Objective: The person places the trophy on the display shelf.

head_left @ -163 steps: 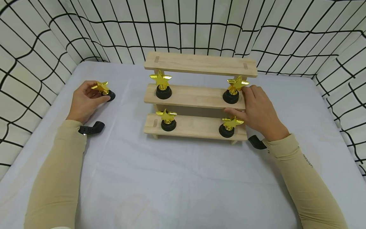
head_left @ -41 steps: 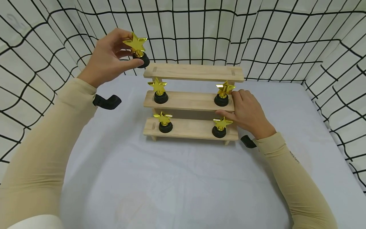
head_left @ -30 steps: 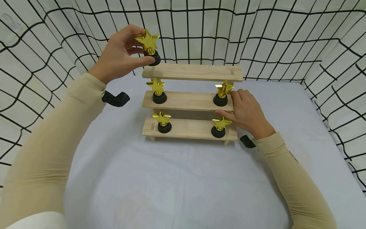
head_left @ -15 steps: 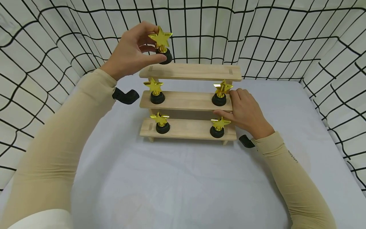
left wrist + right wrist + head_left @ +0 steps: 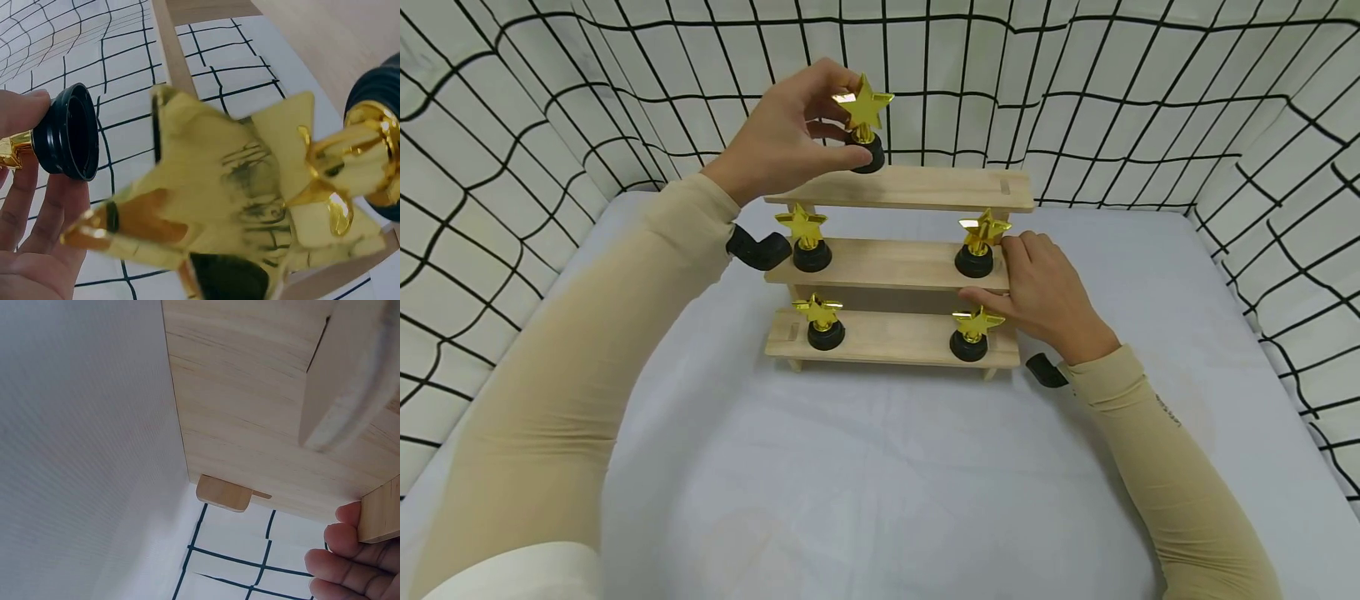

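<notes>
My left hand (image 5: 793, 137) pinches a gold star trophy (image 5: 865, 107) by its black base, over the left half of the top tier of a wooden three-tier shelf (image 5: 895, 262). In the left wrist view the hollow underside of that trophy's base (image 5: 80, 132) shows, clear of the wood. My right hand (image 5: 1051, 296) grips the right end of the middle tier, its fingertips (image 5: 340, 537) against the wood in the right wrist view. Upright trophies stand at both ends of the middle tier, left (image 5: 808, 237) and right (image 5: 979, 242), and of the bottom tier, left (image 5: 822, 321) and right (image 5: 973, 333).
A black wire grid fence (image 5: 962, 96) rises behind the shelf and along both sides. White cloth (image 5: 880, 467) covers the surface under the shelf and in front of it. A blurred gold star (image 5: 206, 181) fills the middle of the left wrist view.
My left hand picked the trophy up from the cloth at left, raised it, then carried it rightward over the top tier. My right hand keeps its grip on the shelf.
</notes>
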`<move>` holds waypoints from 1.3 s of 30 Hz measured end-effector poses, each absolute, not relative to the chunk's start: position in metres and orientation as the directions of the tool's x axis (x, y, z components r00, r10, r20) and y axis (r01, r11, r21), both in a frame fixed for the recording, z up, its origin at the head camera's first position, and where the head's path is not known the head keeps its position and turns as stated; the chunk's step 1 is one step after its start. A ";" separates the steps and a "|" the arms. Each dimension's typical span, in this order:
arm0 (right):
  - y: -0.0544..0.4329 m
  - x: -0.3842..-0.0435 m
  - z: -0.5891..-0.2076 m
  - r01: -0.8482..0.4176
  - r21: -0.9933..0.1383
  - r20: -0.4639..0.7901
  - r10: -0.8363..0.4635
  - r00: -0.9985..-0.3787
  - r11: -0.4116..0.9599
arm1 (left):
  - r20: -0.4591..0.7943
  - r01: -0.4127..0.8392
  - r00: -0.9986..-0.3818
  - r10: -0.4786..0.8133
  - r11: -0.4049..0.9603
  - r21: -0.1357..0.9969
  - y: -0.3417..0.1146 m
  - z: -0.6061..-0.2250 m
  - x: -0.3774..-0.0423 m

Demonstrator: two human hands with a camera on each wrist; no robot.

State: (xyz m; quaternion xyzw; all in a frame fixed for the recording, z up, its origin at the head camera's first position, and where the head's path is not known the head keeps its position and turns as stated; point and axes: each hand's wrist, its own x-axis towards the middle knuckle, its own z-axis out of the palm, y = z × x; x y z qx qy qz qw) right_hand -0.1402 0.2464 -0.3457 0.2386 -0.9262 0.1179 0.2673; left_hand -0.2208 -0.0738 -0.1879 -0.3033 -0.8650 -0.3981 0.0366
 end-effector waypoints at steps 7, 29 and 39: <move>0.246 -0.140 -0.345 -0.501 -0.099 0.544 -0.375 -0.751 0.860 | 0.268 0.566 -0.796 0.542 0.512 0.646 -0.064 -0.190 -0.220; 0.247 -0.139 -0.345 -0.492 -0.104 0.531 -0.370 -0.763 0.865 | 0.103 0.492 -0.829 0.550 0.629 0.602 -0.036 -0.193 -0.231; 0.246 -0.139 -0.344 -0.499 -0.084 0.529 -0.386 -0.756 0.862 | 0.074 0.474 -0.839 0.539 0.658 0.586 -0.032 -0.198 -0.237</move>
